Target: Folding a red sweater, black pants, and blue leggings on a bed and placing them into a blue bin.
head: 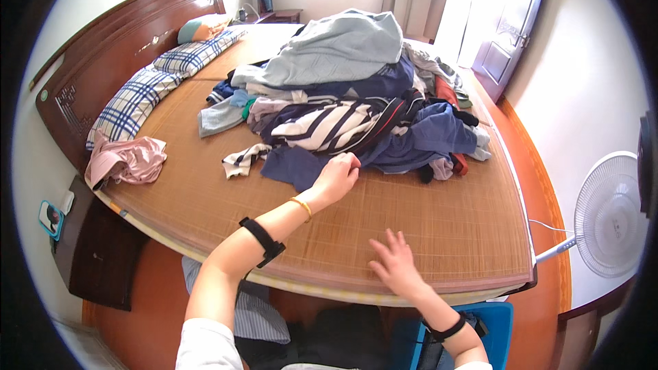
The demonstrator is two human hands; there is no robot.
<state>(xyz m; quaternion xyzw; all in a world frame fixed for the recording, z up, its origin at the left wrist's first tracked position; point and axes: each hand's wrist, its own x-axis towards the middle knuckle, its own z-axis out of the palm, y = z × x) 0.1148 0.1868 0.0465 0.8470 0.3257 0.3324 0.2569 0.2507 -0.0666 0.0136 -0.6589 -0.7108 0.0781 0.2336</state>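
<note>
My left hand (337, 177) reaches to the near edge of a large heap of clothes, its fingers curled in front of a black-and-white striped garment (329, 122). Whether the fingertips pinch any cloth is not clear. A dark blue garment (293, 167) lies just left of that hand. Lower and to the right, my right hand (396, 263) has its fingers spread over the woven bed mat (437, 216) and holds nothing. A light grey knitted garment (334, 49) tops the heap. Blue cloth (442, 131) forms its right side.
Plaid pillows (136, 100) line the wooden headboard (118, 36), with a pink satin garment (128, 159) at the near left corner. A standing fan (611, 216) is right of the bed. Below my right arm sits a blue bin (501, 329). A dark nightstand (100, 252) stands left.
</note>
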